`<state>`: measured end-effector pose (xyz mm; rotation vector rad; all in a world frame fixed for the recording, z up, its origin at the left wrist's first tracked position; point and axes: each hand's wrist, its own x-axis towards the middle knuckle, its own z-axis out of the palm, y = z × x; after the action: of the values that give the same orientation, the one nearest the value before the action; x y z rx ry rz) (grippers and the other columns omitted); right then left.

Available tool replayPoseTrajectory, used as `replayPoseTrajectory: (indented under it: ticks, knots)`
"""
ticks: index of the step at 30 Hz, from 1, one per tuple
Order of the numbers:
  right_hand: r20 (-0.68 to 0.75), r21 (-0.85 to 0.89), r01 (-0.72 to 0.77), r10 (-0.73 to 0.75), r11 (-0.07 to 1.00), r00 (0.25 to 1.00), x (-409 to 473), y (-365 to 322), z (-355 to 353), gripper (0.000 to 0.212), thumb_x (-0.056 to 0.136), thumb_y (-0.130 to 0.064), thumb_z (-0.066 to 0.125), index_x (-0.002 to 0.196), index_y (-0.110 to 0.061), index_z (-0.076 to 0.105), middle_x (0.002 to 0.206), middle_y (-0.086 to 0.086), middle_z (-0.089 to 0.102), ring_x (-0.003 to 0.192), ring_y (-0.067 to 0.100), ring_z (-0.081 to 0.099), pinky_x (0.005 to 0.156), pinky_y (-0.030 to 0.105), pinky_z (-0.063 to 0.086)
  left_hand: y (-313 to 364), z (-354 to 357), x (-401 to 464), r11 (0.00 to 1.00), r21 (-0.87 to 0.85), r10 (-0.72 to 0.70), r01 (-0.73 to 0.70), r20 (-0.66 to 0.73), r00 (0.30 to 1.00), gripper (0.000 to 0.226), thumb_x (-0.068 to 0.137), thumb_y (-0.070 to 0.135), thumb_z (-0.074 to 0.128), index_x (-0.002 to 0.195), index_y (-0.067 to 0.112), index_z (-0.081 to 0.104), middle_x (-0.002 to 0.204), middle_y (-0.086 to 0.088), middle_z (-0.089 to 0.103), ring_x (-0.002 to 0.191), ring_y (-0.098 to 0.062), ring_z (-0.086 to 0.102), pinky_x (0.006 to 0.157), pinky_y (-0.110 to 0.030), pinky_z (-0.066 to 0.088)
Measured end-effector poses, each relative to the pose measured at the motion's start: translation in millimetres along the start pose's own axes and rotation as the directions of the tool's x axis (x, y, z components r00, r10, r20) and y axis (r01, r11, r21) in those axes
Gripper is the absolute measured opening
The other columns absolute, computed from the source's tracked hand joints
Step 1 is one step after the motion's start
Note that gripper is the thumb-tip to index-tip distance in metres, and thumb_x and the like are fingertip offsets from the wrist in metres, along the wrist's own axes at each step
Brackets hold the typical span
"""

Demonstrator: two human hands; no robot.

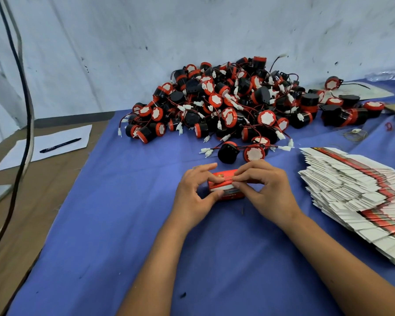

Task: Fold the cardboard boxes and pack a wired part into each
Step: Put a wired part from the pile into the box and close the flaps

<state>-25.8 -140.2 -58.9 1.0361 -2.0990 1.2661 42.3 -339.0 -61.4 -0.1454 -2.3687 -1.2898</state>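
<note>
On the blue cloth (123, 224), both hands, left hand (195, 192) and right hand (263, 190), grip one red box (224, 184); the heap of parts (226, 103) and flat boxes (356, 192) remain.

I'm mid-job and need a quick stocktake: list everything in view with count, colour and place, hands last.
box: one, red and white, centre of cloth, held by both hands
wired parts: large pile, too many to count, black and red with white connectors, far centre
flat boxes: fanned stack, white with red stripe, right
cloth: one, blue, covering table
paper: one sheet, white, left
pen: one, black, on paper
cables: black and grey, hanging at left
bottle: one, clear, far right
left hand: fingers curled on box
right hand: fingers pinching box top
</note>
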Motion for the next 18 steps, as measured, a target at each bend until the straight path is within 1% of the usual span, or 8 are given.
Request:
replayPoseTrajectory:
  ticks: [3, 7, 8, 10, 12, 13, 15, 18]
  knots:
    - [0.0, 0.016, -0.044, 0.044, 0.999, 0.999, 0, 1, 1, 0.006, 0.082, -0.006, 0.084, 0.087, -0.007, 0.081, 0.092, 0.002, 0.072, 0.091, 0.017, 0.069, 0.075, 0.038, 0.059, 2, 4, -1, 0.998, -0.058, -0.035, 0.037, 0.04, 0.999, 0.026, 0.084, 0.003, 0.082, 0.104, 0.016, 0.072, 0.136, 0.007, 0.066, 0.129, -0.007, 0.059, 0.108, -0.039, 0.05]
    - [0.014, 0.01, 0.002, -0.002, 1.0, 1.0, 1, 0, 3, 0.007, 0.081, -0.006, 0.084, 0.087, -0.007, 0.081, 0.092, 0.002, 0.073, 0.09, 0.018, 0.068, 0.074, 0.035, 0.058, 6, 9, -2, 1.0, -0.001, -0.025, 0.025, 0.063, 0.998, 0.03, 0.085, 0.009, 0.081, 0.111, 0.02, 0.07, 0.141, 0.009, 0.062, 0.129, -0.006, 0.057, 0.108, -0.035, 0.049]
    - [0.036, 0.031, -0.013, 0.012, 0.999, 0.999, 2, 2, 3, 0.006, 0.082, -0.007, 0.083, 0.088, -0.008, 0.081, 0.093, 0.001, 0.073, 0.09, 0.017, 0.068, 0.074, 0.035, 0.057, 6, 10, -2, 1.0, 0.023, -0.022, 0.02, 0.058, 0.998, 0.032, 0.086, 0.011, 0.081, 0.113, 0.022, 0.07, 0.141, 0.01, 0.062, 0.129, -0.006, 0.057, 0.108, -0.035, 0.049]
    - [0.113, 0.148, -0.131, 0.115, 0.98, 0.987, 0, 7, -2, 0.006, 0.087, -0.008, 0.079, 0.092, -0.01, 0.082, 0.099, -0.001, 0.073, 0.094, 0.017, 0.069, 0.075, 0.034, 0.058, 6, 9, -1, 0.998, 0.059, -0.022, 0.018, 0.059, 0.998, 0.038, 0.086, 0.01, 0.079, 0.118, 0.027, 0.069, 0.14, 0.013, 0.062, 0.127, -0.005, 0.058, 0.108, -0.035, 0.049]
    - [0.181, 0.31, -0.285, 0.237, 0.907, 0.954, -1, 13, -7, 0.012, 0.092, -0.003, 0.072, 0.098, -0.009, 0.081, 0.106, 0.001, 0.074, 0.1, 0.021, 0.071, 0.077, 0.037, 0.062, 6, 8, -1, 0.999, 0.039, -0.04, 0.038, 0.072, 0.997, 0.047, 0.085, 0.007, 0.079, 0.123, 0.031, 0.066, 0.134, 0.019, 0.063, 0.124, -0.004, 0.06, 0.108, -0.036, 0.05]
    - [0.176, 0.367, -0.319, 0.272, 0.874, 0.946, -1, 16, -8, 0.015, 0.093, 0.0, 0.07, 0.1, -0.009, 0.08, 0.107, 0.002, 0.075, 0.1, 0.023, 0.073, 0.077, 0.04, 0.063, 5, 7, 0, 0.999, 0.02, -0.052, 0.051, 0.076, 0.996, 0.051, 0.084, 0.006, 0.079, 0.125, 0.033, 0.064, 0.13, 0.022, 0.064, 0.122, -0.003, 0.061, 0.107, -0.036, 0.051]
    - [0.132, 0.415, -0.326, 0.299, 0.849, 0.945, -3, 17, -9, 0.018, 0.091, 0.005, 0.07, 0.097, -0.009, 0.08, 0.105, 0.002, 0.076, 0.097, 0.024, 0.074, 0.074, 0.041, 0.064, 3, 5, 0, 0.998, 0.006, -0.066, 0.066, 0.084, 0.994, 0.057, 0.084, 0.006, 0.081, 0.129, 0.034, 0.061, 0.127, 0.022, 0.065, 0.12, -0.004, 0.062, 0.105, -0.036, 0.052]
    - [0.105, 0.362, -0.285, 0.265, 0.888, 0.959, -3, 15, -8, 0.014, 0.089, 0.003, 0.073, 0.095, -0.008, 0.08, 0.103, 0.0, 0.076, 0.098, 0.022, 0.073, 0.071, 0.037, 0.064, 1, 3, 0, 0.998, 0.012, -0.064, 0.064, 0.098, 0.993, 0.062, 0.082, 0.008, 0.082, 0.134, 0.033, 0.06, 0.131, 0.019, 0.063, 0.123, -0.004, 0.06, 0.106, -0.035, 0.052]
